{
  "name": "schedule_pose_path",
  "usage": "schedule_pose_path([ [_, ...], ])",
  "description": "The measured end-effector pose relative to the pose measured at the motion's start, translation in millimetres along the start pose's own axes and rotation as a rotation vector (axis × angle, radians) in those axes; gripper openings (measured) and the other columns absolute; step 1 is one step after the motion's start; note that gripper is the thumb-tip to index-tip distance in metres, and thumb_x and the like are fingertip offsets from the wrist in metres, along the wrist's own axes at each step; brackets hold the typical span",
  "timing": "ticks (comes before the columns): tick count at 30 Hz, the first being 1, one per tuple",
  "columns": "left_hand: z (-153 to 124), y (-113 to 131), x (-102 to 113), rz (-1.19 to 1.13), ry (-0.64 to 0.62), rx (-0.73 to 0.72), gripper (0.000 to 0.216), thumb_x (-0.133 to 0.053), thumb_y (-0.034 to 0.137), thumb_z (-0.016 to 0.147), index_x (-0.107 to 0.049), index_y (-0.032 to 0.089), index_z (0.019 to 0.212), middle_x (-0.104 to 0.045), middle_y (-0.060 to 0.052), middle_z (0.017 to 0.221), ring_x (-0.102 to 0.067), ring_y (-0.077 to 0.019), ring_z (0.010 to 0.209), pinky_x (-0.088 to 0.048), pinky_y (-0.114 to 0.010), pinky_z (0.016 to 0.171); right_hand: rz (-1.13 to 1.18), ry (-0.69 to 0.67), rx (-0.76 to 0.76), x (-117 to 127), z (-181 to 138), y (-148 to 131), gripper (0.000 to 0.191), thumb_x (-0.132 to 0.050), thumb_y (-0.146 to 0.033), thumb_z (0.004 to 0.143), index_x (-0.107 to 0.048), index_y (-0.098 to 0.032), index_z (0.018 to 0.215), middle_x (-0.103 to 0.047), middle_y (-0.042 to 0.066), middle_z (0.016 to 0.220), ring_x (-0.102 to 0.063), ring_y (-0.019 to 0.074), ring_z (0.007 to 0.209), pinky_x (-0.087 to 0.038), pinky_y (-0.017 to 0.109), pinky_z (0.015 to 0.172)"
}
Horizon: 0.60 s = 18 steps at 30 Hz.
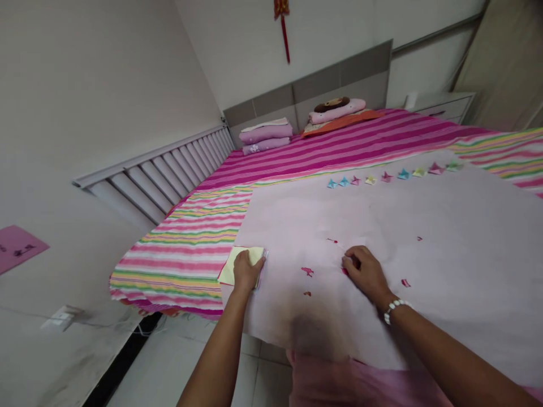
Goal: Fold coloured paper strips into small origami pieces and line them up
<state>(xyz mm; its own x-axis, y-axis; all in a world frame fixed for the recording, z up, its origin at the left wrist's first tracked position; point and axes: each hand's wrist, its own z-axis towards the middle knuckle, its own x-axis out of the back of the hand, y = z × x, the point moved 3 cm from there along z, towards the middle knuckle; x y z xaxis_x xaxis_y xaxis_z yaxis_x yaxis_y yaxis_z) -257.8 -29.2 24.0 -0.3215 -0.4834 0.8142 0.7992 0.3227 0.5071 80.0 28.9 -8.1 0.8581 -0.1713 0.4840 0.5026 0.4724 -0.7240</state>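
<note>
My left hand [247, 270] grips a stack of square coloured paper [229, 269], a yellow sheet on top, at the left edge of a large pale sheet [292, 215] spread over the bed. Further right, the fingers of my right hand [365, 273] are curled and pinched together low over the pale sheet. A thin whitish tip shows at those fingertips; what it belongs to I cannot make out. Just below them a small red mark [344, 271] is partly hidden. Beyond lies a row of small folded paper shapes [386, 177] in blue, pink, yellow and green.
Small red and pink figures [307, 272] dot the pale sheet. Striped bedding [190, 226] covers the bed. Folded bedding [266, 133] and a pillow pile [337, 111] lie by the headboard [339, 76]. A white rail [161, 164] runs along the left wall.
</note>
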Motion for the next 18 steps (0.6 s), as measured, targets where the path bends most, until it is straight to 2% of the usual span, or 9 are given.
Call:
schedule_pose_path([
  [7,1,-12,0,-0.05,-0.038,0.014,0.055,-0.064,0.049,0.071,-0.061,0.008,0.107,-0.065,-0.018,0.111,-0.059,-0.0311,0.107,-0.044,-0.04,0.093,0.004,-0.003,0.002,0,0,-1,0.006,-0.051,-0.021,0.078,-0.052,-0.021,0.072,-0.05,0.002,0.074,-0.048,0.0176,0.063,-0.041,0.031,0.062],
  [12,2,-15,5,-0.066,-0.088,-0.006,0.042,-0.052,0.035,0.082,-0.059,0.008,0.113,-0.062,-0.018,0.116,-0.057,-0.0285,0.112,-0.043,-0.04,0.098,0.006,-0.002,0.004,0,0,-1,0.006,-0.051,-0.021,0.078,-0.052,-0.021,0.072,-0.05,0.002,0.074,-0.048,0.0179,0.064,-0.041,0.031,0.062],
  [14,3,-13,8,-0.059,-0.114,-0.035,0.041,-0.047,0.023,0.085,-0.054,0.011,0.123,-0.056,-0.016,0.128,-0.049,-0.0262,0.124,-0.038,-0.04,0.104,0.006,-0.003,0.005,0,0,0,0.006,-0.051,-0.021,0.078,-0.052,-0.021,0.072,-0.05,0.002,0.073,-0.048,0.018,0.064,-0.04,0.031,0.062],
  [18,10,-8,12,-0.02,-0.209,-0.088,0.068,-0.051,0.003,0.073,-0.04,0.017,0.138,-0.029,-0.013,0.15,-0.029,-0.0261,0.139,-0.032,-0.04,0.11,0.009,-0.003,0.004,0,0,0,0.007,-0.051,-0.021,0.078,-0.052,-0.021,0.071,-0.05,0.002,0.074,-0.047,0.0176,0.063,-0.041,0.031,0.062],
])
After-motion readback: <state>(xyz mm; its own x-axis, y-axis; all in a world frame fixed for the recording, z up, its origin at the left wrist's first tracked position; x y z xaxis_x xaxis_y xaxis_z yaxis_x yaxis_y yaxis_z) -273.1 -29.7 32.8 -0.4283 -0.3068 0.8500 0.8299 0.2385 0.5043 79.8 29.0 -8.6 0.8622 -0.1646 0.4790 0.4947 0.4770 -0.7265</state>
